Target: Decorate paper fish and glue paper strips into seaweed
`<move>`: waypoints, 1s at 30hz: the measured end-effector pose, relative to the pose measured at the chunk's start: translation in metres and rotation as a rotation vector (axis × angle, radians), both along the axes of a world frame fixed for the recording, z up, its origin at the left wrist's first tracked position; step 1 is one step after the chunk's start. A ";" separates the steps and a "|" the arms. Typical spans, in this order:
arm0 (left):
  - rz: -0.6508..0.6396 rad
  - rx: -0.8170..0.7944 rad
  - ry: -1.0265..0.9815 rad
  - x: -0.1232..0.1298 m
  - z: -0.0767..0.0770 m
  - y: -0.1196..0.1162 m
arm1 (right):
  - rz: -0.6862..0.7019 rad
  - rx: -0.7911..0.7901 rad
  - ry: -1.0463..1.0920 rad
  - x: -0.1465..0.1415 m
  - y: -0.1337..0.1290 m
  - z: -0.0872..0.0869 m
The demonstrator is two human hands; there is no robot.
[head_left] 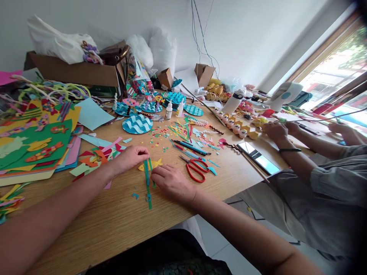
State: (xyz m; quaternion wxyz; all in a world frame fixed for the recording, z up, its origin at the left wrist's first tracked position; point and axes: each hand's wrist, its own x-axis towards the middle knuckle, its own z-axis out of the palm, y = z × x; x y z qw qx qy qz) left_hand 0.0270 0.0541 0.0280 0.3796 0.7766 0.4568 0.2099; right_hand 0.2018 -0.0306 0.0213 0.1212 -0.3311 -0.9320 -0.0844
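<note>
My left hand [132, 157] is closed in a pinch at the top end of a green paper strip [150, 165]. Close beside it a longer green strip [149, 203] lies on the table with a blue strip [147, 173] over it. Fingers curled together, my right hand [172, 182] rests just right of the strips; what its fingertips pinch, if anything, is hidden. A yellow paper fish [156, 163] lies behind the strips, partly covered. Small blue scraps [135, 195] are to the left. Red-handled scissors [197, 170] lie beyond my right hand, blades slightly apart.
Pens [190, 147], two glue bottles [169, 110] and a wavy blue paper disc [137, 124] lie farther back. Colourful sheets [65, 133] and scraps [96, 160] cover the left. At right, a phone [258, 158] lies near another person's hands [276, 131].
</note>
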 end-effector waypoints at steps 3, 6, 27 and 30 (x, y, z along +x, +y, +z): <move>0.030 0.057 0.070 0.001 -0.001 0.001 | -0.001 -0.031 -0.005 -0.001 0.000 -0.002; 0.047 0.104 0.108 0.003 -0.002 0.000 | -0.001 -0.043 -0.006 -0.003 0.000 -0.004; 0.023 0.175 0.136 0.002 -0.013 0.003 | 0.005 -0.043 -0.003 -0.006 -0.001 -0.009; 0.016 0.191 0.142 0.002 -0.013 0.002 | 0.009 -0.043 -0.013 -0.006 0.000 -0.008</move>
